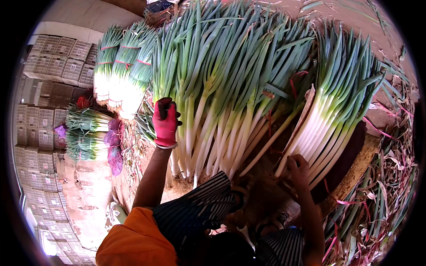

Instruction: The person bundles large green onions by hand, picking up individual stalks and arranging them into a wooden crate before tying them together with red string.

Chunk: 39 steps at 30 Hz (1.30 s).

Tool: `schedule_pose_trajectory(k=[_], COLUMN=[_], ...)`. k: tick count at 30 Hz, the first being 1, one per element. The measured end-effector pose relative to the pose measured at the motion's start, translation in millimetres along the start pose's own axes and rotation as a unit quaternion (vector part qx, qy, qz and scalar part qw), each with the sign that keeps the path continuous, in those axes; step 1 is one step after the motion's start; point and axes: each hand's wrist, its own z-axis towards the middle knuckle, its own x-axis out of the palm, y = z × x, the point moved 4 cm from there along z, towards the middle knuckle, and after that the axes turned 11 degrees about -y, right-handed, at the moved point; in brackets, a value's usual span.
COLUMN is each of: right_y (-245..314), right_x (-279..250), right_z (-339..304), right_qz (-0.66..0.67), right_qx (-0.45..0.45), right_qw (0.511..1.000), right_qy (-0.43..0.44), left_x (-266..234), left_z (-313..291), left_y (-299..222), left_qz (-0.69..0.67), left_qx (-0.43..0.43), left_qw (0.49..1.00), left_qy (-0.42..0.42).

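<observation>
A large heap of long green onions (222,128) lies in front of me, white root ends toward me. At its left edge is my left hand (165,126), in a red glove with black fingertips. Its fingers are curled in beside the stalks, and what they may grip is hidden. To the right lies a neat sheaf of green onions (317,124), its white stalks side by side. Near the sheaf's lower root ends is my bare right hand (297,169). Its fingers are bent and pressed together; I cannot make out anything held.
Tied green onion bundles (126,71) stand at the far left. More bundles (86,137) lie below them next to purple mesh bags (114,153). Stacked plastic crates (40,150) line the left side. Leaf scraps and pink ties (368,204) litter the right, beside a wooden board (357,170).
</observation>
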Motion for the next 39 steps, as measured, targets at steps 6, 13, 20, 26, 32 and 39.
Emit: schedule_pose_trajectory(k=[6, 13, 20, 26, 32, 39], right_y=[-3.4, 8.8, 30.2, 79.5, 159.9, 127.9], right_x=[-8.1, -10.0, -10.4, 5.3, -16.0, -106.7], right_z=[4.7, 3.2, 3.8, 2.0, -1.1, 35.1], right_qz=[-0.007, -0.002, 0.101, 0.227, 0.386, 0.226], right_qx=[-0.014, 0.018, -0.033, -0.099, -0.035, -0.135], right_qw=[0.999, 0.997, 0.989, 0.969, 0.919, 0.932], right_qy=[-0.041, -0.075, -0.107, 0.016, 0.067, -0.251], left_x=[-10.1, -0.1, 39.5, 111.4, 168.5, 168.3], left_z=[11.6, 21.8, -7.4, -93.5, -204.1, -272.5], left_y=[39.4, 32.2, -47.9, -84.9, -105.5, -48.9], left_qz=[0.385, 0.384, 0.095, -0.054, -0.126, -0.011], left_qx=[0.145, -0.014, 0.082, -0.103, -0.063, 0.016], left_qw=[0.905, 0.909, 0.982, 0.948, 0.838, 0.765], left_qy=[0.106, 0.161, 0.138, 0.298, 0.528, 0.644])
